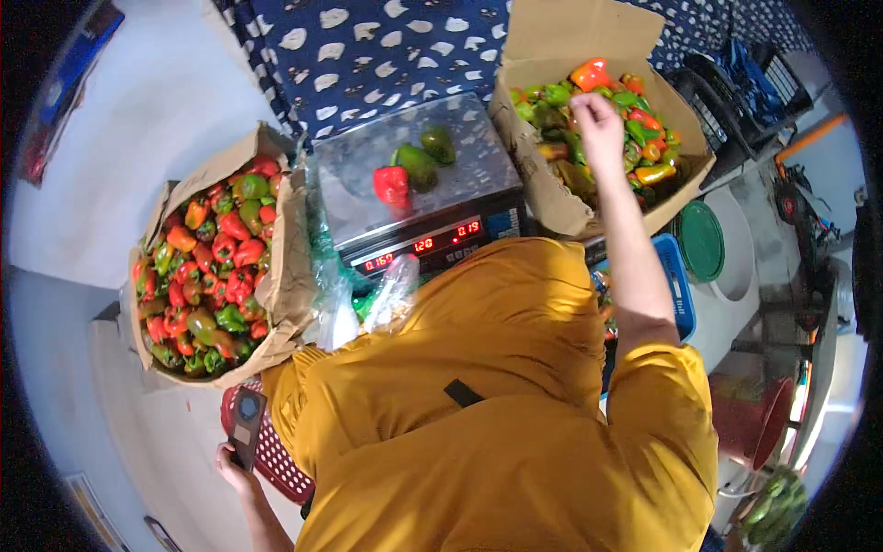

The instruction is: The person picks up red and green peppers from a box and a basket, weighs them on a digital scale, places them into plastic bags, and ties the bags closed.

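My left hand, low at the left, holds a dark mobile phone with its back facing up. Over the right cardboard box my right hand hovers with fingers curled together. Whether it pinches anything, I cannot tell. The mixed red, green and orange peppers in that box lie beneath and around it. Between the boxes stands a digital scale with red lit digits. A red pepper, a green pepper and a darker green one lie on its metal plate.
At the left stands another cardboard box full of red and green peppers. Clear plastic bags hang before the scale. A red perforated basket, a blue crate and a green lid are nearby. Patterned blue cloth hangs behind.
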Motion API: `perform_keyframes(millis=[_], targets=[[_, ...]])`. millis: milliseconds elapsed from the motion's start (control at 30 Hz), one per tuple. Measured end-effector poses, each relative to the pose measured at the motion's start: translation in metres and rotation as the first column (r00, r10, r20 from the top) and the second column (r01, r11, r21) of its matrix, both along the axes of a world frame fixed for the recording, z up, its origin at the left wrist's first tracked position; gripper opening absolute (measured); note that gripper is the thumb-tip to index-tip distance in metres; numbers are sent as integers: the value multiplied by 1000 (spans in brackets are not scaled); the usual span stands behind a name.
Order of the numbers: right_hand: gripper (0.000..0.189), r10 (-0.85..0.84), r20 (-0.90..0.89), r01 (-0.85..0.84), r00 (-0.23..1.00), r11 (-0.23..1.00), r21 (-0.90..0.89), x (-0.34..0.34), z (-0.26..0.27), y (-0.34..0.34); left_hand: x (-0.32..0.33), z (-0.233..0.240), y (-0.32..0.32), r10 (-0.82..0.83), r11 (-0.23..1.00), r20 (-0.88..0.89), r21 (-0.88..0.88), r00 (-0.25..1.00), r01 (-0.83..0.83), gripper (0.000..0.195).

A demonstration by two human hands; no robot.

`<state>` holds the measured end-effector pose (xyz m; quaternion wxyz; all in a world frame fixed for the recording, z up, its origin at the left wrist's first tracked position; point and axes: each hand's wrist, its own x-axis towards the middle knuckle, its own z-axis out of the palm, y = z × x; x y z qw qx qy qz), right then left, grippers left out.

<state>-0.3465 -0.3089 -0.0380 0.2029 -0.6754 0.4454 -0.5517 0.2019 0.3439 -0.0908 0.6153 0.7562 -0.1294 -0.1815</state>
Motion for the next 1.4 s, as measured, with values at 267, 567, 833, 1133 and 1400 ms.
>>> perform_keyframes(millis=[267, 567, 833, 1133, 1400], targets=[[48, 164, -794, 400, 585, 794, 458, -135, -80, -37, -51, 11, -78, -393, 863, -472, 109, 789, 494, 7], [56, 324, -736, 331, 595, 735, 591, -128, -78, -26, -81, 73, -147, -723, 540, -242, 385, 647, 748, 12], [48, 317, -697, 283, 643, 748, 601, -132, -85, -27, -113, 77, -161, -711, 579, -323, 235, 625, 780, 39], [46, 295, -725, 329, 623, 742, 584, -128, -81, -21, -7, 56, -72, -530, 733, -453, 182, 717, 656, 58], [52, 336, -697, 318, 634, 708, 631, -131, -82, -24, 3, -36, 112, -71, 571, -744, 516, 664, 639, 22]])
